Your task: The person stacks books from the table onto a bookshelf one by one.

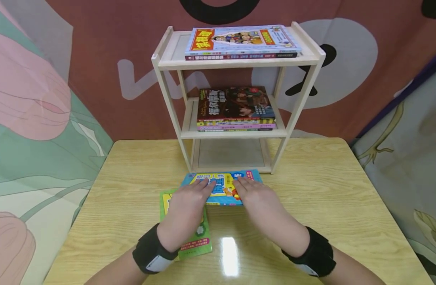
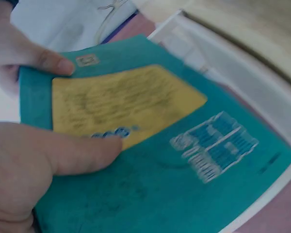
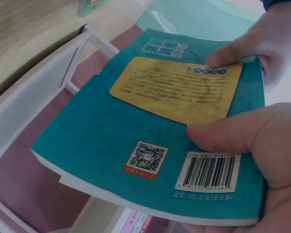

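Both hands hold a blue book with a yellow title panel (image 1: 223, 190), one at each side of its near part. In the head view the left hand (image 1: 187, 209) and right hand (image 1: 258, 204) lay their fingers over the front cover. From the wrist views, the teal back cover (image 2: 194, 145) shows both thumbs pressed against it, so the book is pinched between thumbs and fingers. A yellow text panel (image 3: 169, 90) and a barcode (image 3: 208, 172) are on that cover. The book's far edge overlaps the front of the lowest shelf board (image 1: 233, 154) in the head view.
A green book (image 1: 196, 247) lies on the wooden table (image 1: 328, 206), partly under the left forearm. The white three-tier rack (image 1: 239, 63) stands at the table's back, with a stack of books (image 1: 235, 105) on its middle shelf and more books (image 1: 242, 41) on top.
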`<state>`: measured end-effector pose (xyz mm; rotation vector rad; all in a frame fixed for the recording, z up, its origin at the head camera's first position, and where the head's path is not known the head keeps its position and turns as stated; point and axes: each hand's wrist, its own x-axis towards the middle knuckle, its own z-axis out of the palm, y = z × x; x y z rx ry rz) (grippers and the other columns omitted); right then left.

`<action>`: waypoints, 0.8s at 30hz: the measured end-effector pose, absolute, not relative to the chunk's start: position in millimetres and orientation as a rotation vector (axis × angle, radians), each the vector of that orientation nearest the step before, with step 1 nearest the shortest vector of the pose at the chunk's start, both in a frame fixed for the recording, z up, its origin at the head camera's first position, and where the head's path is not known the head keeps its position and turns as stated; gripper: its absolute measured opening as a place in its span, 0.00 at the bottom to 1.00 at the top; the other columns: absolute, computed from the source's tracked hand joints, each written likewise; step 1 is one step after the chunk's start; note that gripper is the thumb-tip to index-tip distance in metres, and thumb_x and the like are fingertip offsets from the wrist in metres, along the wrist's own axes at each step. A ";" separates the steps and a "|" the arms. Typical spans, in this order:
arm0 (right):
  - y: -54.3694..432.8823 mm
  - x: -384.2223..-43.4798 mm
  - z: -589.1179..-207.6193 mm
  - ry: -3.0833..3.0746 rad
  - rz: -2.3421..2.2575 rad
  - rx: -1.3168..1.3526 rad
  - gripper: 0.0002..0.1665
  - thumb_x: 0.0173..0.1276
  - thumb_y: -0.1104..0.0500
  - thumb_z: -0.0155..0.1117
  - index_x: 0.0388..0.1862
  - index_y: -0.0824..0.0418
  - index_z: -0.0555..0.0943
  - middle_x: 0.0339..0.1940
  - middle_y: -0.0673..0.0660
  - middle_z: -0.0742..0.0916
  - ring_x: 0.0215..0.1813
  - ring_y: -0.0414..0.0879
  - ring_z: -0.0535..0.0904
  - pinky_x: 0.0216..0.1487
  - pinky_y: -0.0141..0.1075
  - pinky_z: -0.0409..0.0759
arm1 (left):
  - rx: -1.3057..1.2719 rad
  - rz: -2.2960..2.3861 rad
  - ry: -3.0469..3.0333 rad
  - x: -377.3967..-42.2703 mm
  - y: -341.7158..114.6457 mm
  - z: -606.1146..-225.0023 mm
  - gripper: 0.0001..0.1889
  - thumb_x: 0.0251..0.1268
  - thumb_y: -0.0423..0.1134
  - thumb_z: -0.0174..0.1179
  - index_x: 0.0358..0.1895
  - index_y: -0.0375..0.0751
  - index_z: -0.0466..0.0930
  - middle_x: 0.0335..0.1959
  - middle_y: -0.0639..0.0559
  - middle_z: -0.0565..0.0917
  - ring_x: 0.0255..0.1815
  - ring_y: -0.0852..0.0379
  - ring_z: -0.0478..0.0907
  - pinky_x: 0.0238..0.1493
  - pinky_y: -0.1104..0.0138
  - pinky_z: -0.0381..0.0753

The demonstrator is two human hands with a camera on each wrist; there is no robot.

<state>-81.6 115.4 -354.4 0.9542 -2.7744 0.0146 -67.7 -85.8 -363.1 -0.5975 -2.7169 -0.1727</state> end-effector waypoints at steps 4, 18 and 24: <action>123.5 -83.6 -347.8 -2.732 0.019 0.949 0.30 0.53 0.72 0.70 0.57 0.64 0.78 0.57 0.59 0.83 0.59 0.52 0.79 0.55 0.44 0.79 | -0.669 -0.149 -2.738 -71.1 -86.7 -350.0 0.25 0.52 0.24 0.66 0.55 0.47 0.81 0.53 0.48 0.83 0.52 0.51 0.82 0.35 0.62 0.85; 139.7 -89.8 -291.3 -2.349 0.104 0.785 0.32 0.51 0.69 0.73 0.58 0.65 0.78 0.56 0.61 0.83 0.57 0.54 0.80 0.54 0.47 0.79 | -0.622 -0.117 -2.327 -84.1 -73.9 -298.6 0.23 0.59 0.30 0.63 0.60 0.46 0.77 0.58 0.47 0.80 0.60 0.48 0.76 0.58 0.48 0.75; 138.5 -94.7 -253.0 -1.984 0.119 0.725 0.28 0.58 0.69 0.66 0.60 0.64 0.77 0.57 0.60 0.82 0.61 0.53 0.77 0.58 0.46 0.76 | -0.532 -0.162 -1.988 -88.6 -67.5 -263.8 0.22 0.61 0.39 0.63 0.60 0.46 0.77 0.59 0.49 0.79 0.64 0.50 0.73 0.62 0.49 0.68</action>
